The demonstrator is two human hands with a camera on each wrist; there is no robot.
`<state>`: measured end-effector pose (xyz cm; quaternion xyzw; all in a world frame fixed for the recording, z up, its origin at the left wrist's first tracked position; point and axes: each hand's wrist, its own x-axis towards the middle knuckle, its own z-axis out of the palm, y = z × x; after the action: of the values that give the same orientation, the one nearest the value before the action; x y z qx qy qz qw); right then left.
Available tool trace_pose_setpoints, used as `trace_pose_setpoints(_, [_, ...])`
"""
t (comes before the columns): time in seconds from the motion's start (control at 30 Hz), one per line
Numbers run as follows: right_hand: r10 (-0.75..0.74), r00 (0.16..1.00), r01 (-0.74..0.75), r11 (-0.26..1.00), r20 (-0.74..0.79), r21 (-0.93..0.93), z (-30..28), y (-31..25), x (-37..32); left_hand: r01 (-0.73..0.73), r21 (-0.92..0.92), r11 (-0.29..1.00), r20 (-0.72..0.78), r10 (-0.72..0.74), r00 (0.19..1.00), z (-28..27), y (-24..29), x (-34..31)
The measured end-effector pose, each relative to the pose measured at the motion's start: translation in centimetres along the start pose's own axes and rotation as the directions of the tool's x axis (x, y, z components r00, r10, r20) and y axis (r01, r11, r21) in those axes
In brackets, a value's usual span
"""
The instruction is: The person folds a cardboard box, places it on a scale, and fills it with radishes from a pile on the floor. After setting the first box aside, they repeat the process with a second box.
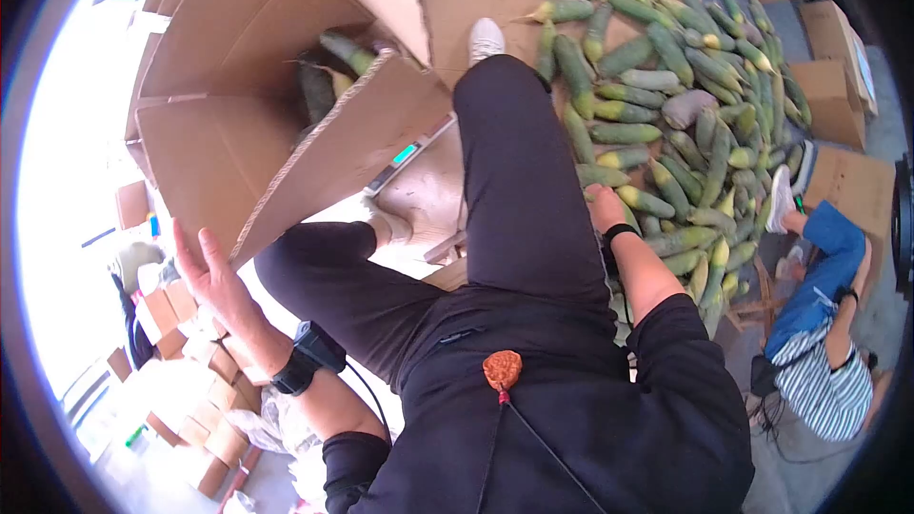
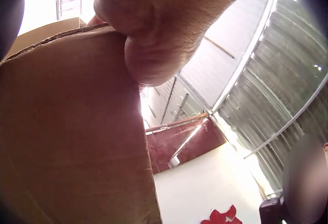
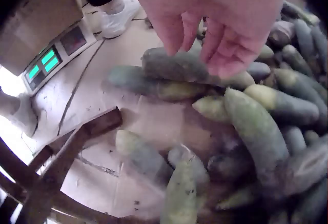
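On the left of the head view my left hand [image 1: 224, 286] lies against the outer corner of a large cardboard box [image 1: 214, 148], its fingers extended. From the left wrist view, the heel of that hand [image 2: 154, 34] overlaps the edge of a cardboard flap [image 2: 77, 126]. A few green radishes [image 1: 347, 52] lie inside the box. On my right, my right hand [image 1: 606, 209] reaches down into a big spread of green radishes [image 1: 624, 133]. Seen from the right wrist, its loosely bent fingers hang over one dark green radish [image 3: 171, 66], fingertips right at its surface.
The box stands on a scale with a lit green display [image 3: 48, 62]. A wooden stool frame [image 3: 66, 162] is close by. Another person in a striped shirt [image 1: 826, 381] sits at the far right near cardboard boxes [image 1: 824, 100]. Small cartons [image 1: 205, 409] are piled at lower left.
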<state>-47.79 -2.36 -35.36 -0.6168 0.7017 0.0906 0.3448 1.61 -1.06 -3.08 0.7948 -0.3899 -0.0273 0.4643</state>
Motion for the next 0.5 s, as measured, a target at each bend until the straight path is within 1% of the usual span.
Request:
trace_pose_setpoints(0.03, [-0.035,0.998,0.029,0.995,-0.059,-0.100,-0.2,-0.8,0.6,0.004,0.002,1.000,0.002,-0.004,1.000,0.0,0.1,0.0])
trace_pose_setpoints(0.07, [-0.053,0.997,0.048,0.994,-0.050,-0.099,-0.3,-1.6,1.3,0.021,-0.003,1.000,-0.012,-0.021,1.000,0.2,0.3,-0.1])
trace_pose_setpoints(0.1, [-0.095,0.994,0.083,0.980,-0.056,-0.179,-0.5,-2.7,2.2,0.022,0.011,1.000,-0.022,-0.022,1.000,0.0,0.3,-0.2])
trace_pose_setpoints(0.13, [-0.134,0.989,0.115,0.959,-0.059,-0.257,-0.6,-3.6,2.9,0.055,-0.036,0.998,-0.017,-0.056,0.998,0.0,0.3,-0.2])
trace_pose_setpoints(0.17, [-0.143,0.988,0.125,0.959,-0.051,-0.255,-0.8,-4.4,3.6,0.086,-0.086,0.993,-0.009,-0.087,0.996,0.1,0.3,-0.2])
trace_pose_setpoints(0.2, [-0.190,0.982,0.174,0.931,-0.020,-0.322,-0.7,-5.1,4.4,0.062,-0.023,0.998,-0.016,-0.062,0.998,0.1,0.7,-0.2])
trace_pose_setpoints(0.23, [-0.234,0.972,0.222,0.896,0.015,-0.385,-0.6,-5.6,5.1,0.062,-0.013,0.998,-0.019,-0.062,0.998,0.1,0.7,-0.2])
trace_pose_setpoints(0.27, [-0.319,0.946,0.302,0.820,0.050,-0.487,0.7,-4.9,6.4,0.062,-0.035,0.997,-0.019,-0.062,0.998,0.1,0.6,-0.2])
trace_pose_setpoints(0.3, [-0.325,0.944,0.310,0.820,0.055,-0.482,2.8,-3.7,7.6,0.061,-0.058,0.996,-0.018,-0.062,0.998,0.2,0.5,-0.1])
trace_pose_setpoints(0.33, [-0.430,0.902,0.366,0.712,0.040,-0.600,4.8,-2.4,8.8,0.059,-0.052,0.997,-0.022,-0.061,0.998,0.3,0.7,0.0])
trace_pose_setpoints(0.37, [-0.456,0.888,0.382,0.673,0.052,-0.634,5.9,-1.7,9.5,0.044,0.016,0.999,-0.041,-0.043,0.998,0.4,0.9,0.0])
trace_pose_setpoints(0.4, [-0.449,0.890,0.392,0.664,0.080,-0.636,6.7,-1.4,9.9,0.030,0.083,0.996,-0.060,-0.025,0.998,0.5,1.1,0.0])
trace_pose_setpoints(0.43, [-0.439,0.892,0.400,0.661,0.105,-0.635,7.4,-1.2,10.0,0.028,0.086,0.996,-0.065,-0.023,0.998,0.6,1.1,0.0])
trace_pose_setpoints(0.5, [-0.411,0.900,0.405,0.661,0.147,-0.631,8.6,-0.4,10.3,0.002,0.175,0.985,-0.064,0.009,0.998,0.8,1.2,0.2])
